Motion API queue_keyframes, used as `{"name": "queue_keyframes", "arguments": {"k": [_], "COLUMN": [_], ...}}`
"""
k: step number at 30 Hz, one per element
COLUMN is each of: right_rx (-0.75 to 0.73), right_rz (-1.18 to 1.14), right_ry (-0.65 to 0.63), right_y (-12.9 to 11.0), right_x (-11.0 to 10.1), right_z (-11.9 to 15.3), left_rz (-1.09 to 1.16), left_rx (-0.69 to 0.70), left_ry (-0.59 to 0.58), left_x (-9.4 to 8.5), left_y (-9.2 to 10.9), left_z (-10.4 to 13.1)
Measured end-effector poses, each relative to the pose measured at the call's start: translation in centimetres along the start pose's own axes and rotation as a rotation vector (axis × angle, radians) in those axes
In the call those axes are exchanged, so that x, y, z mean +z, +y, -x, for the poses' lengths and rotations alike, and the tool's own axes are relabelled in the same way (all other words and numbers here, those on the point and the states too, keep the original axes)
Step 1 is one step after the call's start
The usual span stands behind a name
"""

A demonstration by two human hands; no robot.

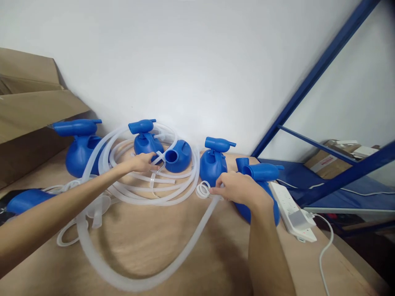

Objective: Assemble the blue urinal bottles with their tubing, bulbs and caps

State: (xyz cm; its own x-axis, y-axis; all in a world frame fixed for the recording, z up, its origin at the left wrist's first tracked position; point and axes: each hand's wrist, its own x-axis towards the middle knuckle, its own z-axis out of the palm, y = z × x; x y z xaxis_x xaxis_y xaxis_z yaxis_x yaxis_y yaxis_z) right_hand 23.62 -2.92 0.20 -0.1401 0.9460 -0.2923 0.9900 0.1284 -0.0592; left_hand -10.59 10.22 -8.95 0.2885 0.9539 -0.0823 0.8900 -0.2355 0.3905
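Note:
My left hand reaches over the coiled clear tubing, its fingers closed on a thin translucent strap beside an open-mouthed blue bottle. To the right, my right hand is closed around the end of a thick translucent hose, which loops across the front of the table. Small white rings lie by its fingertips. Right behind them stands a blue bottle with a blue spouted piece on top.
More blue bottles stand at left, back centre and right. A cardboard box is at the left, a white power strip with a cable at the right, beside a blue metal shelf. A white wall rises behind.

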Motion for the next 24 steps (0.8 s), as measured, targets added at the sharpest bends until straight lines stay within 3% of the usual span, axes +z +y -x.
{"name": "queue_keyframes", "arguments": {"k": [2, 4, 8, 10, 12, 16, 19, 24], "right_rx": [-0.005, -0.049, -0.148, -0.139, -0.240, -0.414, -0.456, -0.374], "right_rz": [0.046, 0.025, -0.281, -0.519, -0.648, -0.617, -0.496, -0.341], "right_ry": [0.146, 0.258, 0.422, 0.402, 0.294, 0.091, 0.011, -0.179], "right_y": [-0.6, -1.2, -1.7, -1.6, -1.3, 0.8, 2.7, 3.5], "right_x": [-0.1, 0.2, 2.7, 4.6, 6.3, 7.0, 5.8, 5.3], "right_z": [0.5, -0.5, -6.1, -9.3, -11.6, -12.1, -10.6, -9.7], "left_rz": [-0.033, -0.057, -0.058, -0.047, -0.030, 0.078, 0.170, 0.065], "left_rx": [-0.012, -0.018, -0.008, -0.003, -0.004, 0.057, 0.134, 0.262], "left_ry": [0.027, 0.065, 0.163, 0.229, 0.302, 0.390, 0.398, 0.182], "left_x": [0.7, 0.2, -4.0, -6.7, -9.1, -11.6, -10.7, -4.8], "left_y": [0.3, 0.7, 2.1, 3.2, 4.7, 8.7, 12.0, 14.9], "left_z": [0.3, 0.7, 1.8, 2.4, 2.9, 3.2, 2.0, -2.1]}}
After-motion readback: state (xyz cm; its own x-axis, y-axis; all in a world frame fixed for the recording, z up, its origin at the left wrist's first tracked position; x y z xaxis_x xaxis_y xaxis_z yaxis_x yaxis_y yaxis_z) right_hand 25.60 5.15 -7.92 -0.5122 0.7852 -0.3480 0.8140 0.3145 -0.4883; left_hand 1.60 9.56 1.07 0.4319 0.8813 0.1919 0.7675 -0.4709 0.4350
